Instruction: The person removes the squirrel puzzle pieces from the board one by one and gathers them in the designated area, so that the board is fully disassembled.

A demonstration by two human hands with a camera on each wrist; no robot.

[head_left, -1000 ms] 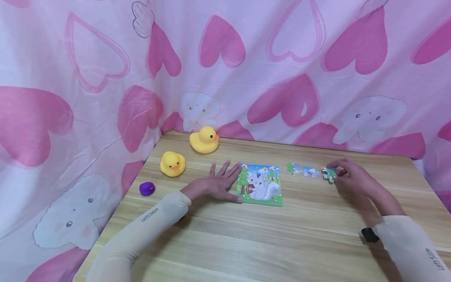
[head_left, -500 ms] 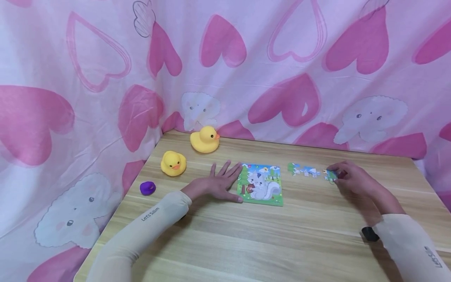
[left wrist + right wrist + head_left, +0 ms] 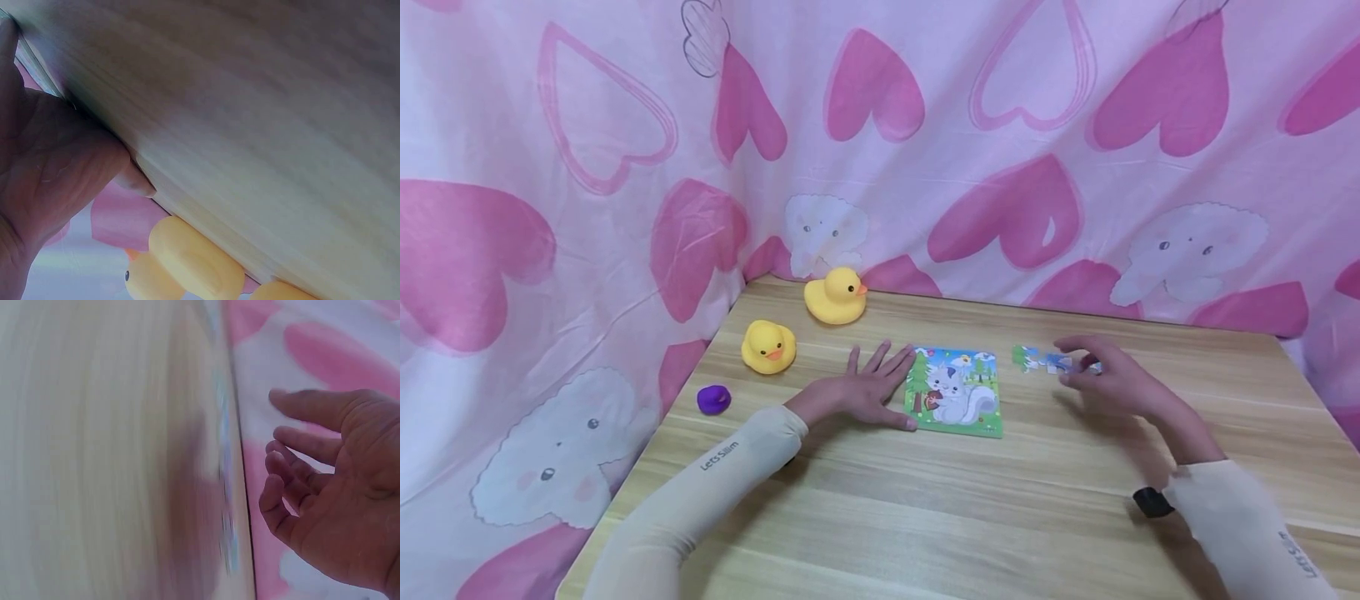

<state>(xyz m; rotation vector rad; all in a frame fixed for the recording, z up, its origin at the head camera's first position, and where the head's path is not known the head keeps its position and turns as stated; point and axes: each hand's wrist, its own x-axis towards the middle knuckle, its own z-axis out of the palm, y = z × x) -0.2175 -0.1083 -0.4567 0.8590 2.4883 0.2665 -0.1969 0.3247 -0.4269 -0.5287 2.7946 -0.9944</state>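
Right hand [image 3: 1108, 382] has slid left along the loose puzzle pieces [image 3: 1043, 360], fingers loosely spread, gripping nothing. Left hand [image 3: 857, 392] lies flat at nine o'clock of the squirrel puzzle [image 3: 957, 393].

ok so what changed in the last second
The right hand slid left along the row of loose puzzle pieces, off the rightmost piece and over the middle of the row, fingers loosely curled. The left hand stayed flat beside the puzzle board; the ducks did not move.
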